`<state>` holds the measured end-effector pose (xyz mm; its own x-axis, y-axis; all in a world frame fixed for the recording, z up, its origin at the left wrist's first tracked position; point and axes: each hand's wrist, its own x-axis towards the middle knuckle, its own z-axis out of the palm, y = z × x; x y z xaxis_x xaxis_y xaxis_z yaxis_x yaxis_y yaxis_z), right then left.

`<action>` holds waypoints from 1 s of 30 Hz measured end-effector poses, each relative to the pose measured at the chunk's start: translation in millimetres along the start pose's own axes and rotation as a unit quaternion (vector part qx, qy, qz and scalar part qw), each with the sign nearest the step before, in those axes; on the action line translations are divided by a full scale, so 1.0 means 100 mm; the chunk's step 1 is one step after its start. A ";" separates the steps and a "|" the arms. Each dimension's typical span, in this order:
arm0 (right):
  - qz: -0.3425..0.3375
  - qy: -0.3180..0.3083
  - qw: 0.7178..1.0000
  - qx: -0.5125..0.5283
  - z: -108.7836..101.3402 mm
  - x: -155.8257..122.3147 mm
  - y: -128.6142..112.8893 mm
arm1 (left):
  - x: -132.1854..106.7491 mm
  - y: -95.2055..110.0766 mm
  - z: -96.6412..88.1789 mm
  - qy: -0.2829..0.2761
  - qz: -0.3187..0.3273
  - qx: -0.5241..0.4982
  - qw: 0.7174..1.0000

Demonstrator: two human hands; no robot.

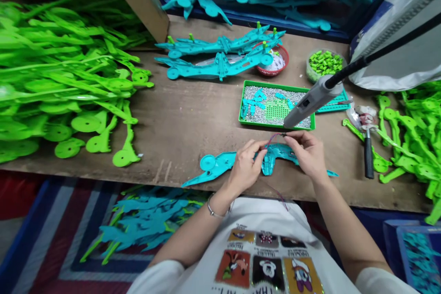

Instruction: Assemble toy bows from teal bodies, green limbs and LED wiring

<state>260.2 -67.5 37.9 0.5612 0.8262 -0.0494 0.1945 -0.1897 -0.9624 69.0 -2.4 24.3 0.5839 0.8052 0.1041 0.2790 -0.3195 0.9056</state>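
Observation:
A long turquoise plastic part (217, 167) lies on the table's front edge below both hands. My left hand (245, 165) is closed, pinching a thin red and blue wire (274, 137) above the part's middle. My right hand (308, 154) pinches the wire's other end, where a small dark piece (283, 134) shows at the fingertips. A loose stretch of wire hangs down toward the white shirt. Just beyond the hands hangs a grey electric screwdriver (308, 100), its tip over a green tray (243, 121) of small screws and turquoise pieces.
Two turquoise parts (206, 68) lie behind, by a red basket (272, 72). A tub of green pieces (325, 63) stands back right. Lime-green parts (69, 87) are heaped left, with more lime parts (409, 133) right, near a black-handled hammer (368, 156).

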 end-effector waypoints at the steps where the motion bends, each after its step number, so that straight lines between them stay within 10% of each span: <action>1: 0.010 0.003 0.999 0.036 -0.02 -0.01 -0.03 | 0.00 0.01 0.00 -0.017 0.002 -0.008 1.000; 12: 0.052 -0.027 0.990 0.125 -0.20 -0.10 -0.15 | 0.02 0.16 0.04 -0.092 0.034 -0.025 0.995; 17: 0.054 0.006 0.990 0.127 -0.28 -0.11 -0.18 | -0.02 0.16 -0.28 0.013 -0.004 -0.051 0.999; 22: 0.066 -0.001 0.988 0.141 -0.36 -0.11 -0.13 | -0.45 0.07 -0.56 0.021 -0.056 0.044 0.997; 30: 0.067 -0.019 0.985 0.156 -0.40 -0.10 -0.10 | -0.94 -0.19 -0.25 -0.050 0.018 0.284 0.957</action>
<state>284.9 -94.5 58.3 0.5332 0.8252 -0.1865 -0.1401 -0.1313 -0.9814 -10.4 -60.0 7.7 0.6622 0.7464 0.0651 0.6115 -0.5886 0.5288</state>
